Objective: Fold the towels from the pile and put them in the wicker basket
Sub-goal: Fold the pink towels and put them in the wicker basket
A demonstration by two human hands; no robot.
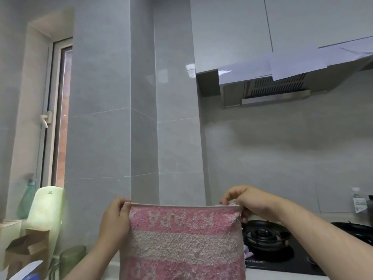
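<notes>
Pink terry towel (pixel 185 239) with a paler band across it is hanging right in front of you, stretched flat by its top edge. It fills the lower middle of the view and runs out past the bottom. Your left hand (pixel 116 217) has its fingers wrapped round the top left corner. Your right hand (pixel 248 203) is pinching the frayed top right corner, fingers curled over the hem.

The towel blocks whatever's on the counter straight behind it, plus the left edge of the black gas hob (pixel 264 237), which sits just to the right under your right forearm. A dark pan (pixel 355 229) pokes in at the far right, with a clear labelled bottle (pixel 358 201) behind it. Up above that is the range hood (pixel 272 87), under grey wall cabinets (pixel 232 27).

Off to the left there's a pale green container (pixel 47 211), a teal spray bottle (pixel 27 199), a brown cardboard box (pixel 26 249) and a green glass jar (pixel 70 259), all below the window (pixel 60 110).
</notes>
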